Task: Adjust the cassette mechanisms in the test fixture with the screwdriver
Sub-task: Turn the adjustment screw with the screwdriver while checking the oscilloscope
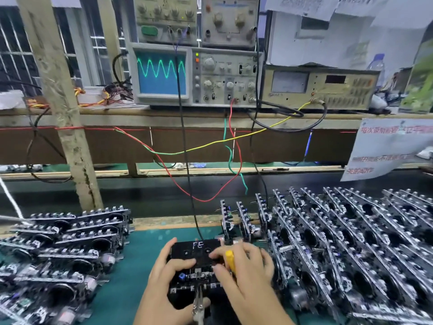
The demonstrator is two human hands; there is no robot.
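Note:
A black cassette marked "FE" sits in a cassette mechanism on the test fixture on the green mat, low in the middle of the head view. My left hand grips the mechanism's left side, thumb at the front near a metal clip, fingers over the cassette. My right hand holds a yellow-handled screwdriver and rests its fingers on the cassette's right part. The screwdriver's tip is hidden under the hand.
Several cassette mechanisms lie stacked at the left and stand in rows at the right. An oscilloscope on the shelf shows a green sine wave. Red, green, yellow and black wires hang down to the fixture.

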